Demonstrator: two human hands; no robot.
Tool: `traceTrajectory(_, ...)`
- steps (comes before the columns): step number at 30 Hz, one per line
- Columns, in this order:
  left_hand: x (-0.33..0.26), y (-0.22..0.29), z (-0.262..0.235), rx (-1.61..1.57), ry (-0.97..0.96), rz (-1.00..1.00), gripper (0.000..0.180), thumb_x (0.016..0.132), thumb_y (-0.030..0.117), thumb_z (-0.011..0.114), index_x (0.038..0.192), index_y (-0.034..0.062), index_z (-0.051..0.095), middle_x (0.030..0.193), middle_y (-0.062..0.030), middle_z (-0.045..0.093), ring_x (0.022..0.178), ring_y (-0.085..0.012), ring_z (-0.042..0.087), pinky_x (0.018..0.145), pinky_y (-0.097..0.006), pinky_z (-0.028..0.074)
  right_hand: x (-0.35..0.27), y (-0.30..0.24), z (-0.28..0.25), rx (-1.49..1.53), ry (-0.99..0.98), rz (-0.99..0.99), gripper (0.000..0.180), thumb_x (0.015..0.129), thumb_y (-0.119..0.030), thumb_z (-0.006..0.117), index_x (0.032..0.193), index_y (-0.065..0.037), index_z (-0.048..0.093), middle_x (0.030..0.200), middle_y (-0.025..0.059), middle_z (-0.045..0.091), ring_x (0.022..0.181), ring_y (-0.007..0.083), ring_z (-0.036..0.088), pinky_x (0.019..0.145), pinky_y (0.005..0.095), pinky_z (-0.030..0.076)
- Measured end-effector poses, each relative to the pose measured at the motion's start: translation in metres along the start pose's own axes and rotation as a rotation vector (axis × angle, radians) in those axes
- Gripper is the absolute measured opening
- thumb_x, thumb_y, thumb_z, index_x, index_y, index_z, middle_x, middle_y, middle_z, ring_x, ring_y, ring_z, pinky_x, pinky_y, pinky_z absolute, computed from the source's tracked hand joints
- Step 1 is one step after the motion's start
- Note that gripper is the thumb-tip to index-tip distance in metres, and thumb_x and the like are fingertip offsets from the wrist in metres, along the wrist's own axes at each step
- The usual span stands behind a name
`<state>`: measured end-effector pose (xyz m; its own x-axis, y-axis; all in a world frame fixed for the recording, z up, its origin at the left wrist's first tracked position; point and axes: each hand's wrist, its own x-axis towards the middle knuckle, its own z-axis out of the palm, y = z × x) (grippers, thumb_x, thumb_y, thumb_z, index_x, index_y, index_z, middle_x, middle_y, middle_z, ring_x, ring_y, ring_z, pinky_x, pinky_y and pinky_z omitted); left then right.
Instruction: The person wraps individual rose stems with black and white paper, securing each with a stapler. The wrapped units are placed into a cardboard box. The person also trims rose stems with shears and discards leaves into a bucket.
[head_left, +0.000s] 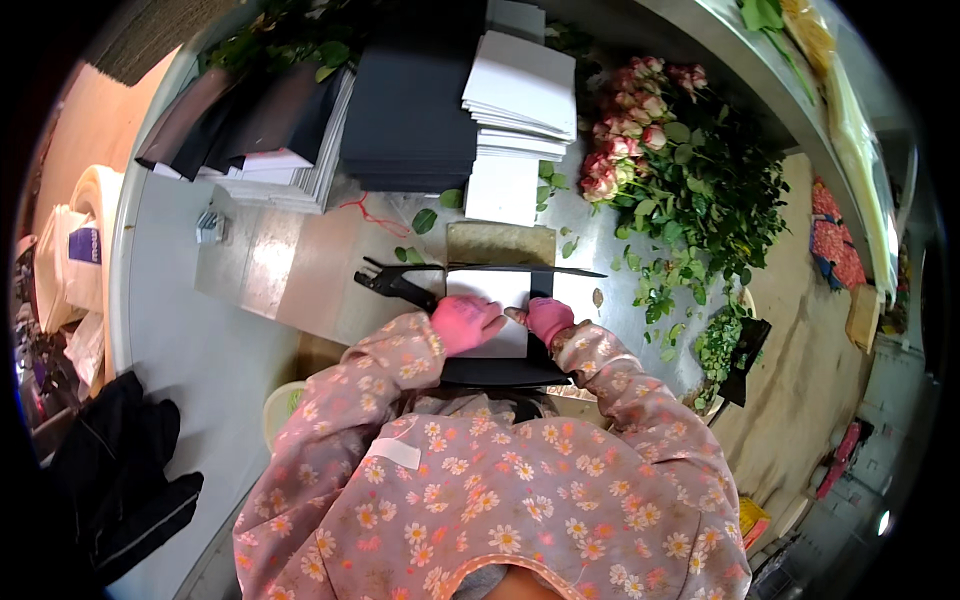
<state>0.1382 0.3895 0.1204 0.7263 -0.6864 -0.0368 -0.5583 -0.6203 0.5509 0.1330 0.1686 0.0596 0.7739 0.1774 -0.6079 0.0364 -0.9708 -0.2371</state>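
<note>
A white sheet (500, 287) with black borders lies in front of me on the bench, like a piece of folding cardboard. My left hand (467, 325), in a pink glove, rests on its left side with the fingers curled together. Along the black strip at the right edge, my right hand (548, 320) is closed in a pink glove, bare fingertips pointing inward over the white face. Just beyond the left hand lies a black-handled hand tool (395, 283). A thin dark edge (540, 268) crosses the sheet's far end. A black flap (500, 372) lies nearest me.
Stacks of black sheets (410, 110) and white sheets (520, 90) stand at the back. Pink-and-white roses (625, 130) with leafy stems lie at the right. Loose leaves (424, 221) and a red string (377, 215) are scattered about. A dark garment (115, 475) hangs at the left.
</note>
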Motion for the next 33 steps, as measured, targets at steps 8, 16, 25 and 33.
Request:
traceTrajectory(8, 0.043, -0.010, 0.051, 0.087, 0.205, 0.145, 0.044, 0.085, 0.029, 0.056, 0.125, 0.0108, 0.056, 0.129, -0.0087, 0.053, 0.121, -0.0258, 0.046, 0.101, -0.041, 0.035, -0.041, 0.037, -0.075, 0.323, 0.268, 0.190, 0.060, 0.077, -0.049, 0.069, 0.113, -0.002, 0.061, 0.100, 0.0224, 0.066, 0.096, 0.0374, 0.063, 0.085, 0.0436, 0.049)
traceTrajectory(16, 0.044, -0.002, 0.044, 0.072, 0.190, 0.227, 0.043, 0.083, 0.024, 0.058, 0.122, 0.0057, 0.057, 0.125, -0.0120, 0.055, 0.119, -0.0277, 0.048, 0.103, -0.042, 0.035, -0.031, 0.028, -0.067, 1.141, 0.275, 0.139, 0.031, 0.083, -0.009, 0.071, 0.110, -0.004, 0.057, 0.094, 0.0059, 0.065, 0.085, 0.0113, 0.061, 0.074, 0.0269, 0.051)
traceTrajectory(25, 0.042, 0.000, 0.031, 0.070, 0.134, 0.206, 0.046, 0.078, 0.021, 0.064, 0.121, 0.0071, 0.057, 0.119, -0.0103, 0.058, 0.110, -0.0272, 0.053, 0.093, -0.043, 0.041, 0.019, 0.155, -0.212, 0.389, 0.764, 0.037, 0.022, 0.084, -0.010, 0.053, 0.102, -0.010, 0.065, 0.095, 0.0162, 0.066, 0.088, 0.0343, 0.064, 0.075, 0.0404, 0.052)
traceTrajectory(33, 0.058, -0.005, 0.030, 0.042, 0.061, 0.101, 0.050, 0.079, 0.025, 0.063, 0.126, 0.0079, 0.055, 0.122, -0.0130, 0.055, 0.116, -0.0317, 0.050, 0.097, -0.049, 0.038, 0.112, 0.202, -0.294, -0.122, 0.751, 0.260, 0.027, 0.079, -0.015, 0.060, 0.106, -0.012, 0.060, 0.106, 0.0135, 0.062, 0.098, 0.0365, 0.061, 0.081, 0.0450, 0.051)
